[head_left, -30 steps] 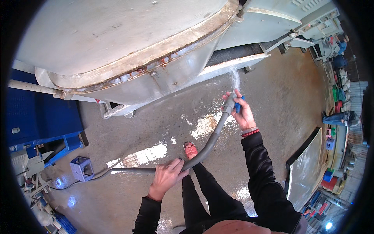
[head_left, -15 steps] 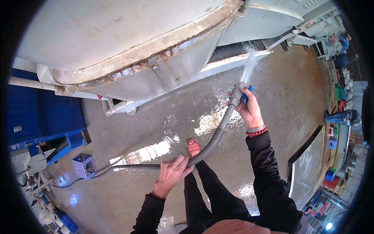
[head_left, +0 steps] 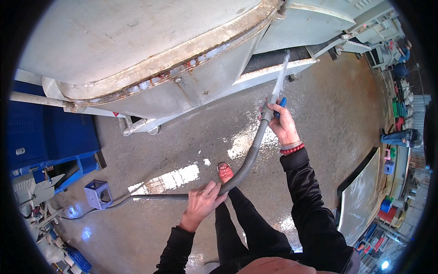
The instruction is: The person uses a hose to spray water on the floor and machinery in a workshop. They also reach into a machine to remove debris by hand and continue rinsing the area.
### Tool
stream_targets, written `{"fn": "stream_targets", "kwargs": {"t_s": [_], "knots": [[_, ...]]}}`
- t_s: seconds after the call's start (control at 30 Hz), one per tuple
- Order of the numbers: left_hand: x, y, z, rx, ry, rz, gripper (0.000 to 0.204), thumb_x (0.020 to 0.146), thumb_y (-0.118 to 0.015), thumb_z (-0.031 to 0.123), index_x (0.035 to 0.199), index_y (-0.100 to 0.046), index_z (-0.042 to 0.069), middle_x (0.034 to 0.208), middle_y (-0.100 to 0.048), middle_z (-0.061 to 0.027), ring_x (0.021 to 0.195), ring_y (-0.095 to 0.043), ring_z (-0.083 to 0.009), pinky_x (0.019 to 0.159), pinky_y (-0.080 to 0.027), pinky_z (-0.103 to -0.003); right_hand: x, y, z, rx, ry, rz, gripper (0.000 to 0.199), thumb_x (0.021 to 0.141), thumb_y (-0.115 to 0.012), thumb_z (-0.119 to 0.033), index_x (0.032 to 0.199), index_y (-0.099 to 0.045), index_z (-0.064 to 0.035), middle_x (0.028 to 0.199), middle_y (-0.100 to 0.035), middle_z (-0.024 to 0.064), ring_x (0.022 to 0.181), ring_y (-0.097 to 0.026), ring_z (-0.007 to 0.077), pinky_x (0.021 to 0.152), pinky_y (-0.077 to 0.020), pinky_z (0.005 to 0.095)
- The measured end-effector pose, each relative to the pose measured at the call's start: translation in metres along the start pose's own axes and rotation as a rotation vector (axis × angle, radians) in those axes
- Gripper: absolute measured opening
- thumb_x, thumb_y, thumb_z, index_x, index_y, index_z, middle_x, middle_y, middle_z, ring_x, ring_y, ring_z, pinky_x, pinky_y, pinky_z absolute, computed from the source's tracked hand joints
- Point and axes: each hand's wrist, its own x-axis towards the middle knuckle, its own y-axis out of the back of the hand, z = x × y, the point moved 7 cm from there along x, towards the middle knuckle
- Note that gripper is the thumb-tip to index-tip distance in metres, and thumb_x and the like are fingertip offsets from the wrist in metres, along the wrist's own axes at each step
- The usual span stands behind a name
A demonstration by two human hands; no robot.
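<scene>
A: Where did the hose lie?

B: The grey hose ran in from the left along the wet floor, passed beneath the left hand, and curved upward to the right hand.

A: How were the left fingers set?

B: They lay close together, clamped over the hose at the lower part of its bend, above the person's dark-trousered legs.

A: And those of the right?

B: They were clamped on the grey nozzle at the hose's end, next to a blue handle; some fingertips were hidden. A red bead bracelet circled the wrist.

A: What issued from the nozzle?

B: A narrow white water jet, directed away from the person and slightly rightward, crossing the pale lower edge of a dark opening in the large grey machine.

A: Which objects stood nearby?

B: A bluish stool stood at the left beside the hose, below a blue cabinet. A red sandal showed near the bend.
</scene>
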Motion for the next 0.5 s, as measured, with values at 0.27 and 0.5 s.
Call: {"fn": "stream_targets", "kwargs": {"t_s": [0.27, 0.5], "knots": [[-0.0030, -0.0013, -0.0010, 0.050, 0.016, -0.007, 0.034, 0.071, -0.076, 0.030, 0.094, -0.064, 0.008, 0.084, -0.053, -0.0001, 0.058, -0.060, -0.0182, 0.048, -0.048, -0.032, 0.0013, -0.0065, -0.0024, -0.062, 0.005, -0.018, 0.035, 0.083, -0.055, 0.001, 0.117, -0.045, -0.0035, 0.104, -0.054, 0.0112, 0.091, -0.061, 0.0294, 0.070, -0.0543, 0.0481], [-0.0040, -0.0006, 0.0020, 0.051, -0.012, 0.039, 0.035, 0.072, -0.076, 0.028, 0.096, -0.063, 0.007, 0.085, -0.053, -0.0012, 0.059, -0.060, -0.0186, 0.050, -0.049, -0.032, 0.0069, 0.0012, 0.0037, -0.091, -0.018, -0.028, 0.034, 0.084, -0.056, -0.001, 0.117, -0.047, -0.0016, 0.102, -0.055, 0.0117, 0.091, -0.061, 0.0287, 0.071, -0.0553, 0.0469]]}}
